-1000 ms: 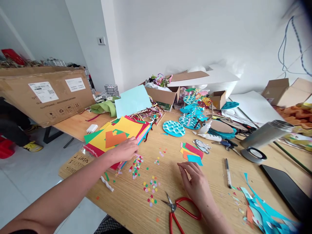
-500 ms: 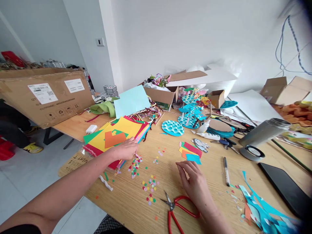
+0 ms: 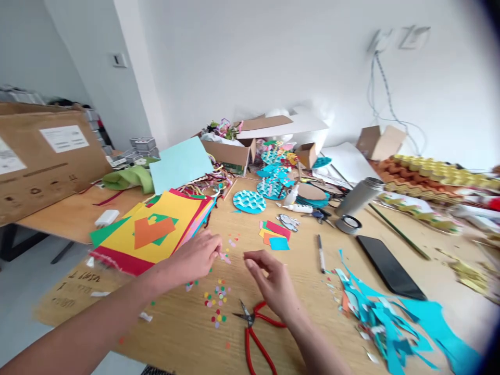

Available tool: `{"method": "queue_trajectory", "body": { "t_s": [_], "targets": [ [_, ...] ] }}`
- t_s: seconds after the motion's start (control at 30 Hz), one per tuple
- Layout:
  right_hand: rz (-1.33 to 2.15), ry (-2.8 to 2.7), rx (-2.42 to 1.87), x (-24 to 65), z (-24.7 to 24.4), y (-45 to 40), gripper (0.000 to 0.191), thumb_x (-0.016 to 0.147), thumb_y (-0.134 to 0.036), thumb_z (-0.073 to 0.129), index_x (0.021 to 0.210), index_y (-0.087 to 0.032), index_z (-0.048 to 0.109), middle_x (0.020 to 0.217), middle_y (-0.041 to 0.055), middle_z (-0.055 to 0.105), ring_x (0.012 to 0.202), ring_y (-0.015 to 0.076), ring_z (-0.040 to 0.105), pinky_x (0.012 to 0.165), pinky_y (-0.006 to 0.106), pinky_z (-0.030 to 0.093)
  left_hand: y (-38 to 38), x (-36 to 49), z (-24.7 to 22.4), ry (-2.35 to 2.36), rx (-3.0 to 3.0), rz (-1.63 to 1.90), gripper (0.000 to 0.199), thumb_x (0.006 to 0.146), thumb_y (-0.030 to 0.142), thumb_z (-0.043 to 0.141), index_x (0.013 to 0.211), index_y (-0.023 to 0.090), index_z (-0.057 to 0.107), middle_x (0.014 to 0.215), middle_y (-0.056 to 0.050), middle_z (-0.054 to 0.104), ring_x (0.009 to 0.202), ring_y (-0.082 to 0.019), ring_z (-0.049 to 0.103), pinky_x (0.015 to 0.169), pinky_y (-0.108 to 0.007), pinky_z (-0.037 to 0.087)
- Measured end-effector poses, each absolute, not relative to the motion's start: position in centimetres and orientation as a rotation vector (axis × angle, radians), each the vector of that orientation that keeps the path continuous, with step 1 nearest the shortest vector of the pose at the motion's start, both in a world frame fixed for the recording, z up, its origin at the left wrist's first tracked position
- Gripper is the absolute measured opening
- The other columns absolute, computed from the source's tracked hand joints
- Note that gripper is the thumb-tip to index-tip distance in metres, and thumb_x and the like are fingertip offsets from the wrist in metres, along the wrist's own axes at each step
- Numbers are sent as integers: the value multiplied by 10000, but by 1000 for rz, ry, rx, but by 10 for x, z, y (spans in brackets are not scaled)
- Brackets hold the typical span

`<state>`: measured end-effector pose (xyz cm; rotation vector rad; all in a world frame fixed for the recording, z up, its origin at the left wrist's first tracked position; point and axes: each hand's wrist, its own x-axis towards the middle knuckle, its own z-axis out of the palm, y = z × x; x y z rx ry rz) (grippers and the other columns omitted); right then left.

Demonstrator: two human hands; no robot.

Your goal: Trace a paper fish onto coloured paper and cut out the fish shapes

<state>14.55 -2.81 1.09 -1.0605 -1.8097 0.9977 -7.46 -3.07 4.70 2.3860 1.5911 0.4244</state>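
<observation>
While left hand [image 3: 201,255] and right hand [image 3: 275,284] are apart near the centre of the frame, loose paper dots [image 3: 219,318] lie on the table [image 3: 183,336], mainly lower centre, betw. the coloured paper stack [image 3: 175,208], at left, and the red-handled scissors [image 3: 250,321]. Left hand bends its fingers down just beside some dots; whether it pinches 1, I cannot tell. Right hand has thumb and index close together over the table; whether they meet, I also cannot tell. For good handling, I would suggest to take 1 dot at a time w/ dry fingertips, lightly by its edge, b/c thin paper probably bends or sticks to its neighbour. Scissor blades are spread, pointing upper left, and the handles are nr. the right wrist, so pls. move this arm with care.
</observation>
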Motion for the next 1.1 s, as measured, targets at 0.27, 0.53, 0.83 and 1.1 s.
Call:
{"method": "queue_trajectory", "body": {
  "t_s": [0.27,0.53,0.83,1.1],
  "targets": [
    [1341,-1516,-1124,148,14,-41,132,775,-272,647,822,-151,672,635,4,652,564,126,563,531,234,425,-38,-22,42,1273,2403,454,198,826,57,397,789,199,529,845,-25,567,816,-164,543,710,-276,414],
    [1525,-1403,-1142,180,11,-62,178,725,-257,664,862,-143,656,670,-9,602,579,104,500,543,227,397,-41,0,46,1110,2189,386,152,831,149,460,840,204,601,806,6,634,723,-137,555,645,-235,368],
    [1003,-1512,-1562,236,10,-78,204,792,-306,558,850,-153,681,690,34,640,617,155,543,554,256,398,-38,-12,43,1228,2100,387,239,859,239,447,1022,238,622,815,14,682,726,-139,620,656,-224,435],
    [40,-1557,-1997,330,-18,-62,380,821,-426,447,806,-161,719,777,120,684,730,264,605,676,390,461,-63,-76,16,1400,2288,720,239,884,379,481,988,245,649,962,-15,713,892,-170,672,779,-240,534]
  ]
}}
